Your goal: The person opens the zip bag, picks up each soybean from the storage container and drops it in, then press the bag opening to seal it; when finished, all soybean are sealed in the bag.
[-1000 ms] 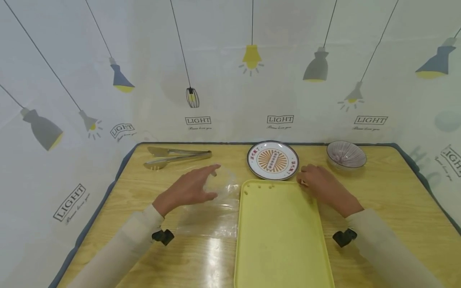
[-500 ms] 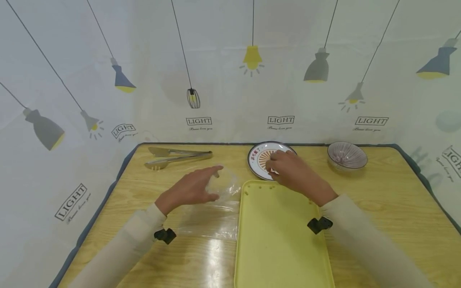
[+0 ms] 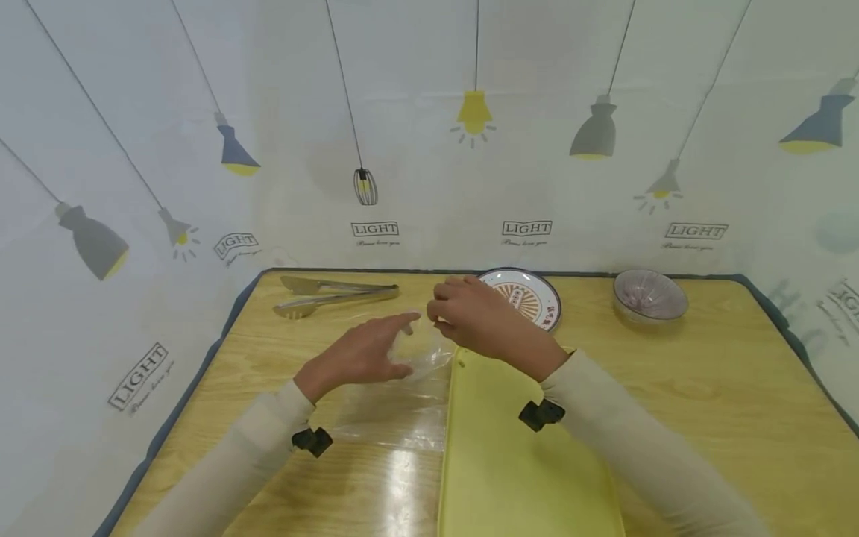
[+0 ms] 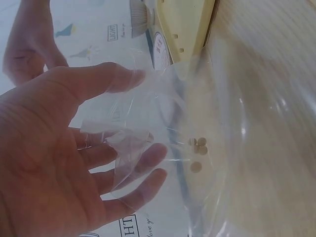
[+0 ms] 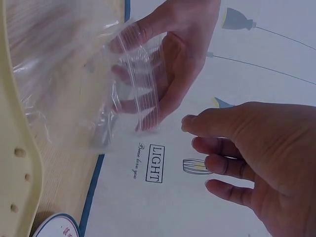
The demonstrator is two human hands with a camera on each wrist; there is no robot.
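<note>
Away from over the plate (image 3: 535, 300), the right hand (image 3: 478, 317) now hovers at two o'clock of the left hand (image 3: 362, 352), fingers curled; I can't tell whether they pinch anything. The left hand, fingers spread, props the mouth of a clear bag (image 3: 416, 414) trailing toward five o'clock, small round pieces (image 4: 198, 148) inside. At the bag's three o'clock lies the yellow tray (image 3: 499, 455).

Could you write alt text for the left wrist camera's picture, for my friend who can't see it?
A left hand has its thumb and fingers spread at the mouth of a clear plastic bag, with small round brown pieces visible through the plastic. Beyond it, a right hand shows at upper left; a yellow tray, plate and bowl appear partly at the top.
</note>
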